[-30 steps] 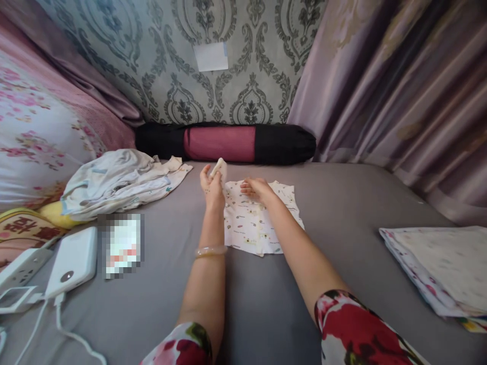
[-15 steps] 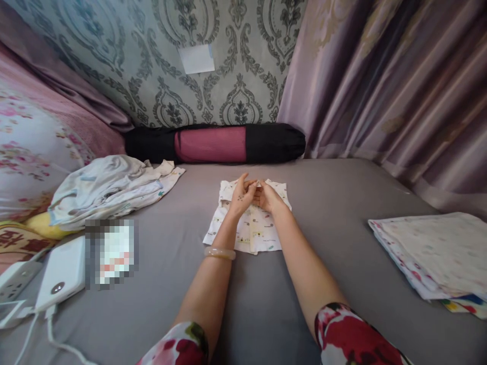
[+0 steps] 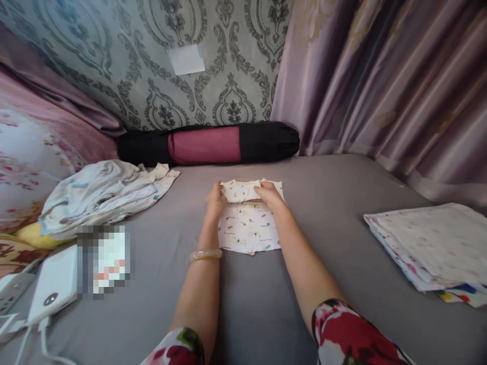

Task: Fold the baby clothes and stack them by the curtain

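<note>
Item under handling: a small white cloth garment with scattered coloured print [image 3: 249, 230], lying at mid-width on a bed covered with a plain grey sheet [image 3: 258, 309]. Its lower part rests flat; its upper band is raised between the two hands.

Left hand [image 3: 216, 198]: fingers closed on the band's left end, the fingertips partly hidden behind the cloth. Right hand [image 3: 269, 195]: fingers closed near the band's right end, thumb on the near face. The two holds, set well apart, appear chosen to keep the band straight and evenly tensioned, while the sheet supports the remainder and limits creasing.

Obstruction: the right forearm covers part of the garment's right edge; the layers beneath the band cannot be made out.

Surroundings: beyond the garment, a long black roll bag with a dark pink panel [image 3: 205, 146] lies against the patterned wall. To the left are a crumpled heap of pale printed cloth [image 3: 97, 195], a flat white power bank [image 3: 55, 284] with a white cable [image 3: 44, 339] plugged in, and a blurred-out object [image 3: 110, 261]. To the right, well apart, sits a flat stack of folded printed cloths [image 3: 433, 243], edges roughly aligned.
</note>
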### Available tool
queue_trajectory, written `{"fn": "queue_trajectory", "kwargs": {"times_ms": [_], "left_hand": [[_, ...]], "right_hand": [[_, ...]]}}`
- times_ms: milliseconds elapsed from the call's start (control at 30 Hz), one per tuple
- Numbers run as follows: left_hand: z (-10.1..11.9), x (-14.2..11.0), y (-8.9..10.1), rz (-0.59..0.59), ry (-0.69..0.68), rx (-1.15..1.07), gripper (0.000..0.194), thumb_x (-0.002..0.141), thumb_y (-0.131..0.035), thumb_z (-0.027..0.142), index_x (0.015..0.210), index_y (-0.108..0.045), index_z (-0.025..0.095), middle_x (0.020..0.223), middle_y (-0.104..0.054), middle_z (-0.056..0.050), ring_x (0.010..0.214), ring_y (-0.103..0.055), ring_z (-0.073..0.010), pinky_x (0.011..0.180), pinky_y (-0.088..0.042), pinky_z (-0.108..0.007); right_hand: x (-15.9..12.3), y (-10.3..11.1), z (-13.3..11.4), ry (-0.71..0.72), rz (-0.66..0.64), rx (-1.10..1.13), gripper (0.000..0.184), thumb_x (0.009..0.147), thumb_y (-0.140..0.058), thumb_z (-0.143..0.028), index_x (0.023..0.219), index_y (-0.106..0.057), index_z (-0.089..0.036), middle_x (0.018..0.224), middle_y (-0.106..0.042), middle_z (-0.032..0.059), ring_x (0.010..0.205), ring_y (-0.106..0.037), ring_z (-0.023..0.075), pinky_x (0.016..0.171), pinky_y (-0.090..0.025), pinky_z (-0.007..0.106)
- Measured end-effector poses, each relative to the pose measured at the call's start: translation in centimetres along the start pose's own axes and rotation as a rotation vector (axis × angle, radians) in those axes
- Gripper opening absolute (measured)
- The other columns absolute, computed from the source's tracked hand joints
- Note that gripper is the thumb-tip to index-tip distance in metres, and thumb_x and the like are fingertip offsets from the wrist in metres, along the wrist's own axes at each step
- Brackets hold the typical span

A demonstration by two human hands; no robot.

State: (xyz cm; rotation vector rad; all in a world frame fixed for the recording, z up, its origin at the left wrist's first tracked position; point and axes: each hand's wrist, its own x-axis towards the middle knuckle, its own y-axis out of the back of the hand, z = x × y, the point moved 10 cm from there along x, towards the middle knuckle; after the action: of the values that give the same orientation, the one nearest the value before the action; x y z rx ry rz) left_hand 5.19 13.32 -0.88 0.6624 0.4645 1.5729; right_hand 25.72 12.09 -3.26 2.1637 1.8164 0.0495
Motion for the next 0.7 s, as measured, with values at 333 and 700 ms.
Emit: {"fn": "queue_trajectory", "kwargs": {"times_ms": [333, 700], "left_hand": [[-0.5, -0.8, -2.1, -0.161, 0.011, 0.337, 0.060, 0.089, -0.034, 0.011, 0.148, -0.029, 0.023, 0.152, -0.038, -0.008, 0.145, -0.021, -0.0237, 0.117, -0.017, -0.049], [-1.2, -0.6, -3.4, -0.204, -0.083, 0.500, 0.044, 0.096, -0.028, 0.027, 0.137, -0.045, 0.028, 0.156, -0.030, -0.001, 0.144, -0.023, -0.0289, 0.114, -0.019, -0.058]], "right_hand": [[1.3, 2.5, 2.0, -0.051, 0.047, -0.316, 0.015, 0.080, -0.053, -0.018, 0.085, -0.067, -0.017, 0.069, -0.064, 0.0034, 0.059, -0.064, 0.0163, 0.056, -0.052, 0.024], [-1.8, 3.8, -1.1, -0.049, 0.123, -0.827, 0.027, 0.084, -0.052, -0.023, 0.106, -0.067, -0.018, 0.114, -0.067, 0.0144, 0.109, -0.061, 0.0272, 0.084, -0.046, 0.032]]}}
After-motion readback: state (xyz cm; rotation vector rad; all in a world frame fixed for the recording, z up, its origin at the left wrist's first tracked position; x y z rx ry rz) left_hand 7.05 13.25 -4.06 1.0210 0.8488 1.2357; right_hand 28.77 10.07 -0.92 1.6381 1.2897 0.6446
